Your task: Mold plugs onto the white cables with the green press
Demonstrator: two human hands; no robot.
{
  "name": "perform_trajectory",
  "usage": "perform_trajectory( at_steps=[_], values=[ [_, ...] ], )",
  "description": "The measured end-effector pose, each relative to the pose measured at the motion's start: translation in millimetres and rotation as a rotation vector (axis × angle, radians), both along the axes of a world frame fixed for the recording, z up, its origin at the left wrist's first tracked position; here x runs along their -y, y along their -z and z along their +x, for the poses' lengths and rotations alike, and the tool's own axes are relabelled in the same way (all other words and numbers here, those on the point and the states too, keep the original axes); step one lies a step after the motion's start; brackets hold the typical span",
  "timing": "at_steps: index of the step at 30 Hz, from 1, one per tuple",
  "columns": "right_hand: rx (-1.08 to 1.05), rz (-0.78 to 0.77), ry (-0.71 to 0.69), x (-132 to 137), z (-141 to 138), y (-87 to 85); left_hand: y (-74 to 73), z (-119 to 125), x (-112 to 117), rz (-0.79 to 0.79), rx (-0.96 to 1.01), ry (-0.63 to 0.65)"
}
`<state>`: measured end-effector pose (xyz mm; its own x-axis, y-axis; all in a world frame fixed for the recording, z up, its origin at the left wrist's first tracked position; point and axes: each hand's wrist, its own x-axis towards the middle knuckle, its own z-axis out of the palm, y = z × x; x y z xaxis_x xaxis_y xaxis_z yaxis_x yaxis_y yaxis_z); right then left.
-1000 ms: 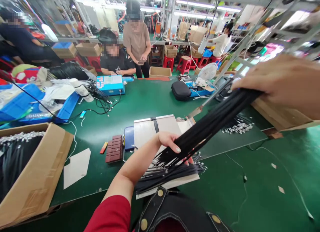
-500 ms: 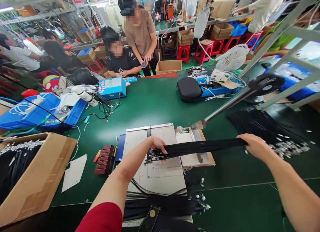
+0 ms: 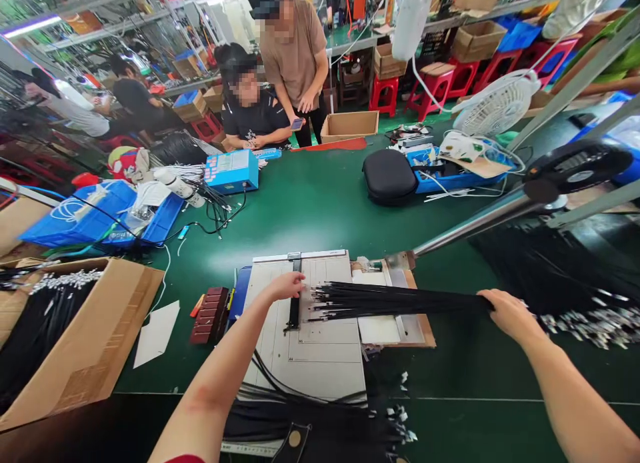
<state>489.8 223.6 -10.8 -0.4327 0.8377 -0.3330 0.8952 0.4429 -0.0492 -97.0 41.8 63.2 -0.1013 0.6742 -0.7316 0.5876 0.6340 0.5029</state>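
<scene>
My right hand [image 3: 513, 313] is closed around one end of a bundle of black flat cables [image 3: 400, 299]. The bundle stretches leftward above a paper cutter board [image 3: 327, 350], its silvery connector ends fanned out and loose. My left hand [image 3: 286, 286] is over the black sliding guide [image 3: 295, 310] of the board, just left of those ends. Its thumb and fingertips look slightly apart, with nothing visible between them; whether they touch the guide is unclear. The cutter's long metal lever [image 3: 465, 224] is raised to the right, ending in a black handle [image 3: 580, 164].
More black cables [image 3: 320, 426] lie at the front edge, and a pile [image 3: 590, 316] lies at right. A cardboard box [image 3: 100, 346] of cables stands left, near a dark red block [image 3: 210, 315]. A black case [image 3: 389, 176] and blue device [image 3: 231, 171] sit farther back. Two people are across the table.
My left hand has let go of the cables' connector ends and moved left to the guide. The freed ends have fanned out. My right hand still holds the bundle. The view has shifted slightly.
</scene>
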Motion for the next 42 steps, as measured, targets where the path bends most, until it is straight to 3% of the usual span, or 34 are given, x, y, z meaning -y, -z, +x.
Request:
perform_trajectory(
  at_steps=[3, 6, 8, 10, 13, 16, 20, 22, 24, 31, 37, 42],
  values=[
    [0.062, -0.015, 0.015, 1.4, -4.6, 6.8, -3.8, 7.4, 35.1, 0.244, -0.174, -0.082],
    [0.103, -0.016, 0.072, 3.4, -11.1, 10.6, 4.8, 41.4, 78.6, 0.367, -0.249, -0.102],
    [0.142, -0.019, 0.130, 8.0, -17.5, 12.9, 17.0, 74.2, 107.1, 0.384, -0.313, -0.030],
    [0.178, -0.020, 0.167, 19.6, -29.8, 12.6, 31.7, 107.6, 130.6, 0.336, -0.421, 0.140],
    [0.096, 0.059, 0.116, 56.2, -69.7, 3.7, 50.9, 145.4, 150.8, 0.235, -0.543, 0.359],
    [-0.133, 0.130, -0.036, 112.3, -137.5, -8.9, 63.0, 160.6, 154.6, 0.235, -0.596, 0.390],
    [-0.290, 0.021, -0.314, 183.6, -233.7, -11.8, 71.1, 155.1, 151.9, 0.311, -0.656, 0.325],
    [-0.296, -0.015, -0.388, 202.6, -268.1, -6.7, 73.0, 150.0, 152.1, 0.323, -0.690, 0.289],
    [-0.271, -0.023, -0.378, 208.6, -290.1, 0.0, 74.6, 147.6, 152.5, 0.324, -0.706, 0.265],
    [-0.220, 0.105, -0.224, 217.8, -304.2, 19.0, 75.3, 152.2, 141.2, 0.414, -0.697, 0.269],
    [-0.199, 0.194, -0.190, 232.5, -309.4, 36.2, 70.0, 120.1, 142.5, 0.451, -0.569, 0.365],
    [-0.182, 0.204, -0.115, 222.7, -325.8, 34.5, 74.3, 104.3, 140.0, 0.497, -0.544, 0.422]
  ],
)
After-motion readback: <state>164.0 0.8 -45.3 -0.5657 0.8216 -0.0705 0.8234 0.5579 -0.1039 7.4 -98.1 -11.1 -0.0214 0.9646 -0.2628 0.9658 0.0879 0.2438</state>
